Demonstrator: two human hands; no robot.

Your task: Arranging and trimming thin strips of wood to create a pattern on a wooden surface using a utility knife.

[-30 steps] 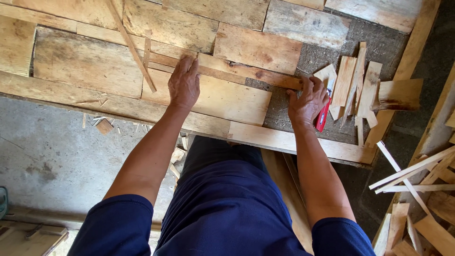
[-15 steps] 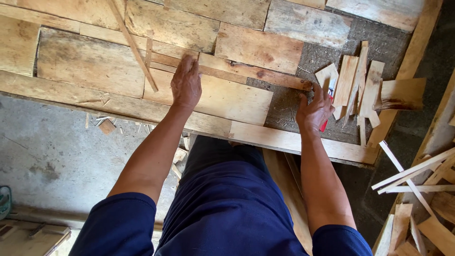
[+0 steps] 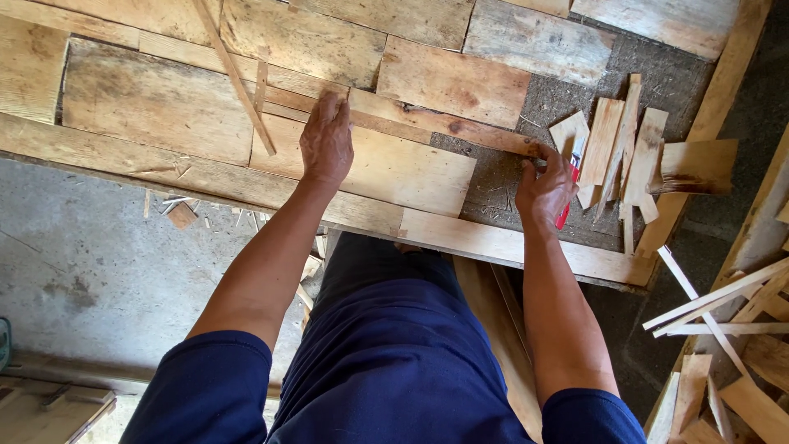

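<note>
My left hand [image 3: 326,140] lies flat, fingers together, on a narrow wooden strip [image 3: 427,122] and on the pale board [image 3: 403,171] just below it. My right hand [image 3: 544,186] is at the strip's right end, fingers curled, and holds a red and white tool [image 3: 567,197] that pokes out past the palm. The tool's tip is hidden by the hand. Both hands rest on a surface of flat wooden planks [image 3: 156,107].
Several short wood offcuts [image 3: 620,148] lie right of my right hand on rough dark board. A long plank [image 3: 493,240] forms the near edge. Thin slats [image 3: 715,300] are piled at the lower right. Grey concrete floor [image 3: 82,263] with chips lies at left.
My right hand has slid slightly right and down along the strip's end, with the red tool more covered by it. My left hand has hardly moved.
</note>
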